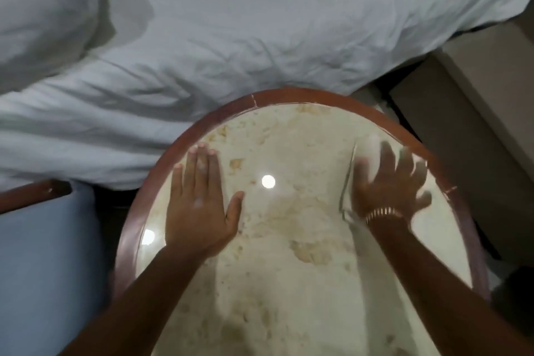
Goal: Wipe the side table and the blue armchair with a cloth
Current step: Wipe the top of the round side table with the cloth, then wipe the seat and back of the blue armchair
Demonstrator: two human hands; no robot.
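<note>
The round side table (289,97) has a pale marble top and a reddish wooden rim and fills the lower middle of the view. My left hand (202,202) lies flat on its left part, fingers together, holding nothing. My right hand (390,185) is motion-blurred near the right rim, with fingers spread. It presses down on a thin pale cloth (351,179) whose edge shows left of the palm. Most of the cloth is hidden under the hand. The blue armchair (43,263) stands at the lower left, its wooden arm (31,193) beside the table.
A bed with rumpled white sheets (245,32) and a pillow (43,9) runs along the far side, touching the table's rim. A beige block (476,113) stands to the right. Ceiling lights reflect in the tabletop.
</note>
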